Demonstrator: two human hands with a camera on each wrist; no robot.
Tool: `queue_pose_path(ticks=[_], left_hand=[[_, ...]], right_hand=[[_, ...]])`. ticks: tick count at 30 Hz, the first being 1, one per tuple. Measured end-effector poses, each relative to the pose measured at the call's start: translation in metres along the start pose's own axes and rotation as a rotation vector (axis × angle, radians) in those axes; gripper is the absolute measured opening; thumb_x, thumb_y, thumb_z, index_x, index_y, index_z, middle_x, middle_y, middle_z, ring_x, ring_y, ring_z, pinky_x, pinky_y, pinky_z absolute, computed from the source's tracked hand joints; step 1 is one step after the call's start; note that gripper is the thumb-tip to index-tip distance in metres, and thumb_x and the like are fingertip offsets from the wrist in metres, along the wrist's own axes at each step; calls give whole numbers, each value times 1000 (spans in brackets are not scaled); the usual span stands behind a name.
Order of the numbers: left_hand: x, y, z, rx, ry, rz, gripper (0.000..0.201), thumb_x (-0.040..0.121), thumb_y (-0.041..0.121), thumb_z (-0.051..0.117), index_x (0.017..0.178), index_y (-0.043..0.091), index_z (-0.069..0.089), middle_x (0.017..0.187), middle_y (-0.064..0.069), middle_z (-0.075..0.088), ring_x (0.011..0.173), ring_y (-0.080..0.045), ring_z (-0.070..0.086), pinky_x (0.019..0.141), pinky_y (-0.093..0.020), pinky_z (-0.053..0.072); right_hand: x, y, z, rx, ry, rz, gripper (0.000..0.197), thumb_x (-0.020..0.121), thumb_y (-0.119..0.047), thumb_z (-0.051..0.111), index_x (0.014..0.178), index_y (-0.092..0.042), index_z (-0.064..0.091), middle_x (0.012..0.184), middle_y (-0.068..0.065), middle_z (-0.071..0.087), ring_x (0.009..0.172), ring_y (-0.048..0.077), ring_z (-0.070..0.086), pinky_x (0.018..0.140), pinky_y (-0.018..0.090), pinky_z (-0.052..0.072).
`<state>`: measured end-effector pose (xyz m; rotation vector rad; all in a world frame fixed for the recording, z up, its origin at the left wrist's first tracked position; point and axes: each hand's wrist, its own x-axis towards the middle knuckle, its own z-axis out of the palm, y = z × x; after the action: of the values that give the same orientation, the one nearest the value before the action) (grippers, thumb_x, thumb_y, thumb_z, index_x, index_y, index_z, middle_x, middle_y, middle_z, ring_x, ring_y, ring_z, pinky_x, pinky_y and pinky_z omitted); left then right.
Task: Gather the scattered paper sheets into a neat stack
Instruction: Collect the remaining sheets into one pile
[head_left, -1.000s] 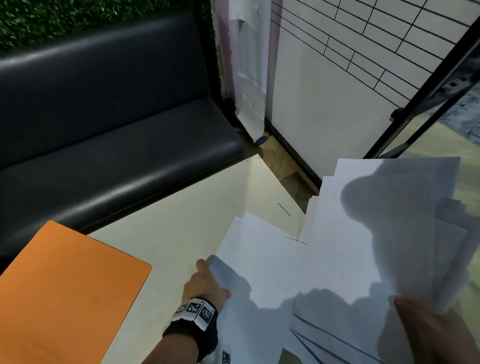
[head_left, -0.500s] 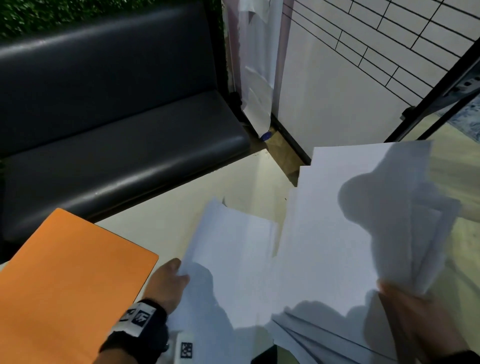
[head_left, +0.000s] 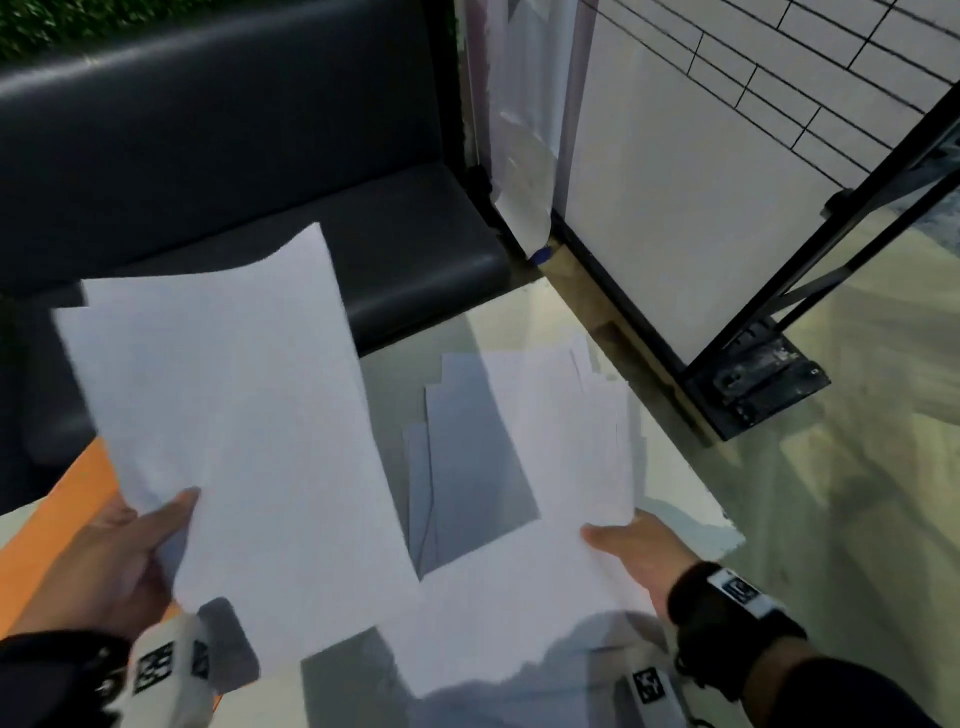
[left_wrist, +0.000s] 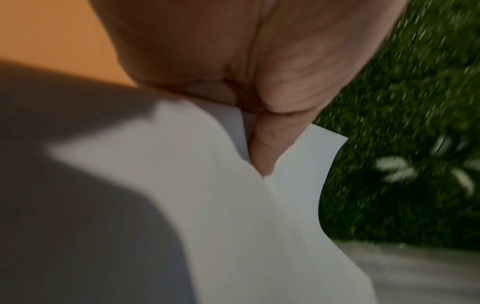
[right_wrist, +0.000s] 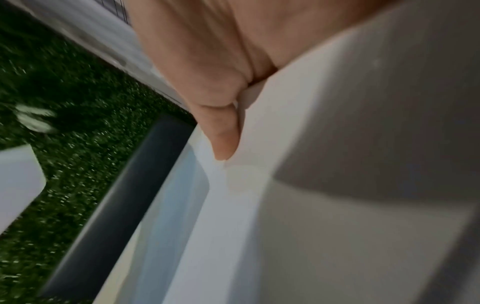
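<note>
My left hand (head_left: 130, 535) pinches white paper sheets (head_left: 234, 415) by their near left edge and holds them raised over the table; the thumb (left_wrist: 270, 148) lies on top of the sheets (left_wrist: 233, 216). At the right, my right hand (head_left: 634, 545) grips a fanned bundle of sheets (head_left: 561, 467) by its near right corner, with the thumb (right_wrist: 223, 131) pressed on the top sheet (right_wrist: 298, 205). More sheets (head_left: 467, 467) lie in shadow beneath, between the two held bunches. The fingers under the paper are hidden.
An orange mat (head_left: 57, 519) lies on the pale table (head_left: 680, 525) at the left, partly under the raised sheets. A black padded bench (head_left: 234, 156) runs behind the table. A white panel (head_left: 675, 208) and a black metal frame (head_left: 769, 374) stand at the right.
My left hand has lifted its sheets off the table and swung them up and to the left. The right hand has lowered its bundle toward the table. The camera view shifted right.
</note>
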<state>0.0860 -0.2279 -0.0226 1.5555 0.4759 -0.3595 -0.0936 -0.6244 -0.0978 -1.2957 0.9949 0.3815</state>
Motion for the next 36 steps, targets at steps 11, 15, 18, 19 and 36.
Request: queue_pose_path(ticks=[11,15,18,19,36], left_hand=[[16,-102,131,856,-165,-104,43,87,25,70,121,4,55,114,-17,66,99,-33,62,81,-39,49],[14,-116,156,945,-283,-52,57,92,21,62,145,16,43,132,-13,60,113,-34,59,88,-36,48],[18,-116,162,937,-242,-65,55,91,25,61,144,20,45,133,-10,59,118,-35,57,96,-38,47],[20,-112,162,848,-185,-105,51,88,26,64,136,18,50,125,-10,62,113,-35,60,95,-40,49],[23,-104,182,1020,-56,-98,55,91,12,47,145,10,36,140,-20,43,116,-45,53,95,-48,46]], right_hand=[[19,15,-4,-50,162,-42,39,91,-47,60,116,-17,57,115,1,65,109,22,57,102,40,41],[15,12,-2,-161,143,-48,54,95,-49,54,133,-12,43,129,5,55,119,27,52,100,40,39],[18,10,-4,-178,96,-58,54,95,-46,54,137,-14,41,131,1,53,121,22,50,102,37,38],[20,10,-6,-188,87,-53,50,96,-46,53,134,-15,42,128,0,54,119,21,50,100,36,38],[23,18,-7,52,81,-72,24,93,-34,63,108,-14,63,107,4,72,100,15,66,92,29,48]])
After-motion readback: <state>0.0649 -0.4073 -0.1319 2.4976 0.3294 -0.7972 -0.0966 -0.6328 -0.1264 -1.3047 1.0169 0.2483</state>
